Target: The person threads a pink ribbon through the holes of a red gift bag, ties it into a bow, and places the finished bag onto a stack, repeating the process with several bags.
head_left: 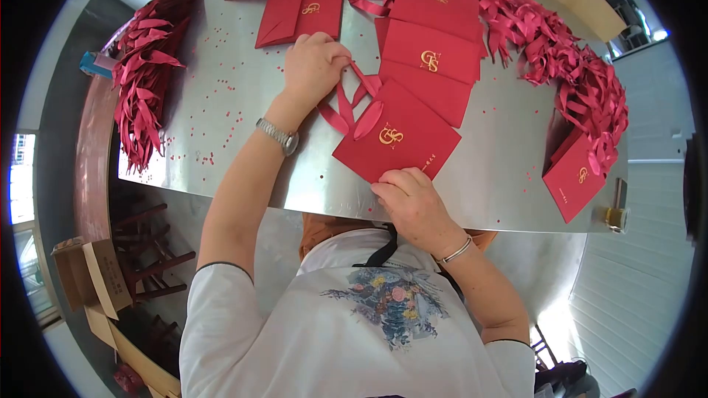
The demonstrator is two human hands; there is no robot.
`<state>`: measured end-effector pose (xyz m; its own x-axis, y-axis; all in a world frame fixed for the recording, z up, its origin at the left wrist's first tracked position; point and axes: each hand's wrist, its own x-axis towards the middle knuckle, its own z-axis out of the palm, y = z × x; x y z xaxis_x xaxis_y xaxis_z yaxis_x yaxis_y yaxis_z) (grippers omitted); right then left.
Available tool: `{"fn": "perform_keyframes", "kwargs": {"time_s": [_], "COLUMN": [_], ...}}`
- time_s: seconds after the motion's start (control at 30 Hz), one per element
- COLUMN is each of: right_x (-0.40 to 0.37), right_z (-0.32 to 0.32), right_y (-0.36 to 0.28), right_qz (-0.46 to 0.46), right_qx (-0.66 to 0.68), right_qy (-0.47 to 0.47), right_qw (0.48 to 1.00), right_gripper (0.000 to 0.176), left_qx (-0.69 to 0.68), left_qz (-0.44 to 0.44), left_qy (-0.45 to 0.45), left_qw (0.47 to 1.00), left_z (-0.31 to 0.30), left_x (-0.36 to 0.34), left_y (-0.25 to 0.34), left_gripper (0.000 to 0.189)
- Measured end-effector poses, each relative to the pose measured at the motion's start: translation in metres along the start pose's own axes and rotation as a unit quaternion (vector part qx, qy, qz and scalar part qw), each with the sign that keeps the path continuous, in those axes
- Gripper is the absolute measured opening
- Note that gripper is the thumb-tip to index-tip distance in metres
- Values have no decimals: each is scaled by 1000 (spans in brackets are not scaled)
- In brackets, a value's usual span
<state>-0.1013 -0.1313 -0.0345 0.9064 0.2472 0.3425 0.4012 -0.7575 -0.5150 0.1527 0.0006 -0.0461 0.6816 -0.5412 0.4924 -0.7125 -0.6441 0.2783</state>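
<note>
Head view: at the middle of the steel table [306,180], a red paper gift bag [413,131] with a gold monogram lies flat, its near edge grasped by the right hand [411,205], while the left hand [316,66], towards its 10 o'clock, pinches its ribbon handle [369,119]. Overlapping gift bags [459,51] lie at its 12 to 1 o'clock, ribboned bags [151,77] at 9 to 10, a heap of ribbons [549,48] at 2.

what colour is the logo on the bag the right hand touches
The logo is gold on the red bag, best seen in the head view.
</note>
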Motion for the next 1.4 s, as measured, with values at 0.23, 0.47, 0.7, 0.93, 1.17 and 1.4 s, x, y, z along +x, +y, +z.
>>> {"fn": "perform_keyframes", "kwargs": {"time_s": [0.23, 0.47, 0.7, 0.93, 1.17, 1.4], "right_x": [1, -1, -2, 0, -2, -5], "right_z": [-1, 0, 0, 1, 5, 3], "right_y": [-1, -2, -3, -5, -8, -12], "right_qz": [0, -5, -4, -18, -41, -27], "right_qx": [6, -2, 5, -5, -19, -18], "right_qy": [8, 19, 21, 31, 55, 69], "right_qw": [1000, 1000, 1000, 999, 997, 997], "right_gripper": [24, 23, 23, 21, 24, 24], "left_qx": [-184, -155, -72, 6, -61, -337], "left_qz": [-111, 62, -69, -63, -92, -241], "left_qy": [22, -114, -62, 51, -94, -96], "left_qw": [976, 979, 993, 997, 989, 905], "left_z": [-29, -74, -50, -50, -61, -65], "left_x": [-12, -82, -68, -77, -93, -85], "left_y": [-20, 14, 17, 32, 87, 99], "left_gripper": [33, 21, 4, 14, 26, 29]}}
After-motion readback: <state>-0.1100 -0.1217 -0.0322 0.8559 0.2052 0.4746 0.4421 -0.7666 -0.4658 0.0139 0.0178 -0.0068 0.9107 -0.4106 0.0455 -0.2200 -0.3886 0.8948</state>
